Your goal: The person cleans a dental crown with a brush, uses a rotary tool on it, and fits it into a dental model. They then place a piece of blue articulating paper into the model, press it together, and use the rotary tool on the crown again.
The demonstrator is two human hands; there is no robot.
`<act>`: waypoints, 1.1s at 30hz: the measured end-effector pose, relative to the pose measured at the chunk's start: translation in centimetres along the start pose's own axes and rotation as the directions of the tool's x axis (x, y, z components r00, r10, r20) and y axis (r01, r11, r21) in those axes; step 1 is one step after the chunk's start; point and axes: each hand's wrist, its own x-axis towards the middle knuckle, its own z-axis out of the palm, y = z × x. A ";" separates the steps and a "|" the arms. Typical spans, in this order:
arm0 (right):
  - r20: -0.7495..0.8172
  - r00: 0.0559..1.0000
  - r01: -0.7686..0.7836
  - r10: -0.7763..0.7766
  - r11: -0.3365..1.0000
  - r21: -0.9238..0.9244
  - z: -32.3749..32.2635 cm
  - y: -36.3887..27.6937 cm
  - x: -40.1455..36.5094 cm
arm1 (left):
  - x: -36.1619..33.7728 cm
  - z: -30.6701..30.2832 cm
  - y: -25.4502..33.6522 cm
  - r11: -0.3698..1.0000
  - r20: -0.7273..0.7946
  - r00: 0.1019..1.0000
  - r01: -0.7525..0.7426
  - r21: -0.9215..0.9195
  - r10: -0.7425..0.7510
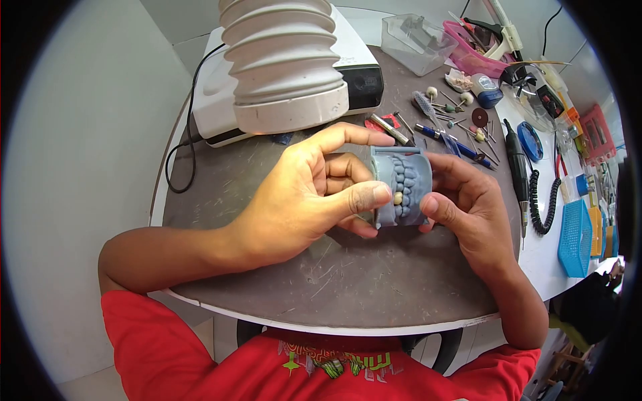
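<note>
Between both hands, above the dark work mat, is a blue-grey dental model [416, 177] with upper and lower tooth rows together. One cream-coloured crown [398, 198] stands out among its grey teeth. My left hand [314, 190] grips the model's left side, thumb on the front near the crown and a finger along the top edge. My right hand [468, 204] holds the right side, its thumb against the front face and fingers behind. The fingertips behind the model are partly hidden.
A ribbed white suction hose [281, 60] hangs in front of a white machine [207, 100]. Burs and polishing tips [478, 127] lie beyond my hands. To the right are a handpiece [516, 160] with coiled cord, a blue basket [575, 230] and a pink tray [478, 57].
</note>
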 end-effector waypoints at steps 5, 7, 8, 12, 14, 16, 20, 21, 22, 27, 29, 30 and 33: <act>-0.014 0.999 0.035 -0.035 0.999 -0.009 -0.1 0.2 -0.1 | -0.2 0.2 -0.1 0.997 -0.010 0.998 -0.065 0.038 0.066; -0.020 0.999 0.046 -0.046 0.999 -0.007 0.0 0.2 -0.2 | -0.3 0.2 -0.3 0.988 0.006 0.992 -0.124 0.097 0.124; -0.030 0.997 0.069 -0.070 0.997 -0.028 0.1 0.2 -0.3 | -0.3 0.2 -0.4 0.988 0.005 0.992 -0.123 0.097 0.123; -0.033 0.990 0.131 -0.136 0.985 -0.108 0.0 0.1 -0.3 | -0.4 0.3 -0.7 0.968 0.010 0.979 -0.203 0.147 0.203; -0.030 0.993 0.110 -0.114 0.986 -0.125 0.0 -0.2 -0.3 | -0.4 0.2 -0.7 0.962 0.012 0.977 -0.214 0.169 0.215; -0.026 0.995 0.089 -0.094 0.986 -0.141 0.0 -0.3 -0.3 | -0.3 0.2 -0.5 0.967 0.023 0.980 -0.201 0.160 0.199; -0.034 0.994 0.104 -0.108 0.987 -0.119 0.0 0.1 -0.4 | -0.3 0.3 -0.6 0.974 0.020 0.981 -0.194 0.118 0.193; -0.042 0.991 0.126 -0.130 0.988 -0.088 0.0 0.2 -0.4 | -0.3 0.3 -0.6 0.977 0.016 0.983 -0.182 0.109 0.182; -0.043 0.990 0.126 -0.131 0.988 -0.088 0.1 0.2 -0.4 | -0.3 0.3 -0.6 0.980 0.012 0.985 -0.171 0.100 0.171; -0.025 0.995 0.092 -0.095 0.991 -0.100 -0.1 0.0 -0.4 | -0.3 0.3 -0.5 0.981 0.021 0.986 -0.166 0.101 0.165; -0.036 0.993 0.109 -0.112 0.990 -0.086 0.0 0.2 -0.4 | -0.3 0.3 -0.5 0.981 0.023 0.986 -0.164 0.098 0.163; -0.046 0.991 0.126 -0.129 0.989 -0.073 0.1 0.2 -0.4 | -0.3 0.2 -0.6 0.981 0.026 0.986 -0.167 0.099 0.166; -0.034 0.990 0.131 -0.134 0.988 -0.080 0.0 0.2 -0.4 | -0.3 0.2 -0.6 0.978 0.026 0.985 -0.173 0.112 0.171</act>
